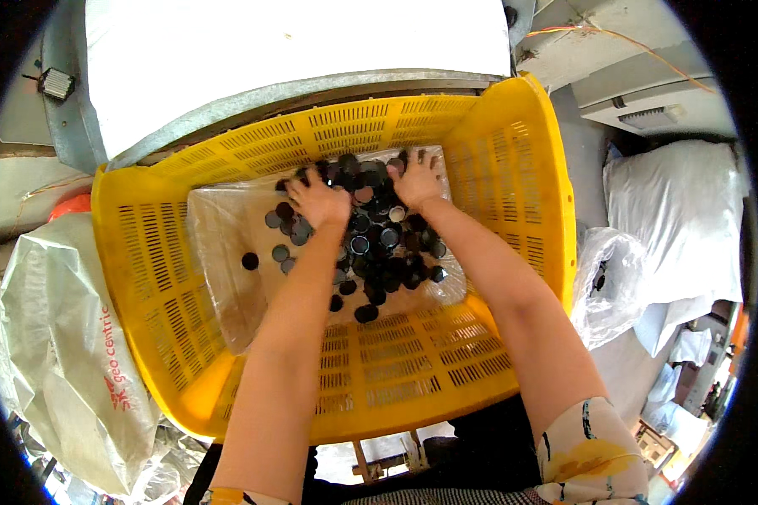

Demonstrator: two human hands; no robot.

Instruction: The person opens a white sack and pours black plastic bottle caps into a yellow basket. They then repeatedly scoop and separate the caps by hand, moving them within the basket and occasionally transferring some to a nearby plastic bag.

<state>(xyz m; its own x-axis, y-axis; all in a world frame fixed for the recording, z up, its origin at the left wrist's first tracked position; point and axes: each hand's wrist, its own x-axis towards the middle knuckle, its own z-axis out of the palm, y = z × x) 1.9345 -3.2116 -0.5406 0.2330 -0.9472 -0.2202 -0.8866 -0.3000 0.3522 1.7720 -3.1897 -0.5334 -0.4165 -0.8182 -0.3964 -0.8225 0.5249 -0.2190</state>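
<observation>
left hand (318,200) — clenched on black caps (379,244) | right hand (416,180) — spread flat on them | yellow crate (514,160)

Yellow crate (168,278) (slotted) carries clear sheet (219,244), black caps (387,252).

hidden under hands and plastic

the left hand (318,202) and right hand (416,181) covered part of the black caps (379,248), so their fingertips (palms down) couldn't be made out; the clear plastic liner (219,227) blurred the yellow crate (497,168) floor, and the frame's dark rim cut off the white sacks (678,210).
</observation>
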